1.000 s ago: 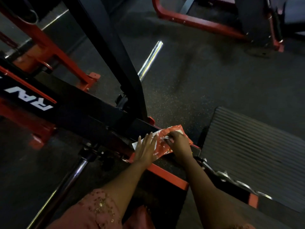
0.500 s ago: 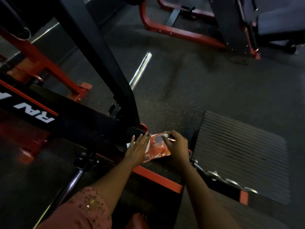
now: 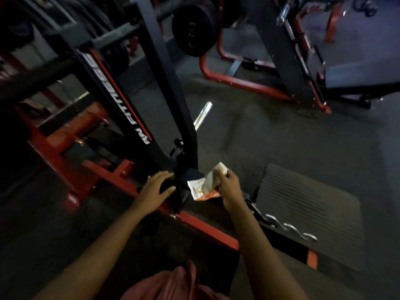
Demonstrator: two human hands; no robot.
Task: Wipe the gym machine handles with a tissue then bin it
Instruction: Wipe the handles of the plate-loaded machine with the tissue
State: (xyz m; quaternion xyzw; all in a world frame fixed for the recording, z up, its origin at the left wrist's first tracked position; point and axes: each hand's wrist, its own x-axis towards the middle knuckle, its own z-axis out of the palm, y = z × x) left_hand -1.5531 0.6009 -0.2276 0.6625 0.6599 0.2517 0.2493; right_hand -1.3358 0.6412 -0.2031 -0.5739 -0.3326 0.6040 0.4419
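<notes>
A white tissue [image 3: 213,177] hangs from my right hand [image 3: 229,187], pinched between its fingers just above an orange and white tissue packet [image 3: 198,190]. The packet lies on the black and red base of the gym machine [image 3: 138,109]. My left hand [image 3: 154,191] is spread flat on the dark part of the base, left of the packet, with its fingers apart and nothing in it. A chrome bar [image 3: 203,115] sticks out behind the black upright. No bin is in view.
A ribbed black footplate [image 3: 307,204] lies on the floor to the right, with a chrome curled bar [image 3: 290,229] along its near edge. A weight plate [image 3: 193,29] and another red-framed machine [image 3: 259,83] stand at the back. Dark rubber floor lies between them.
My right hand has pulled a white tissue up out of the packet. My left hand has slid off the packet to the left. The view has tilted up, showing more of the machine.
</notes>
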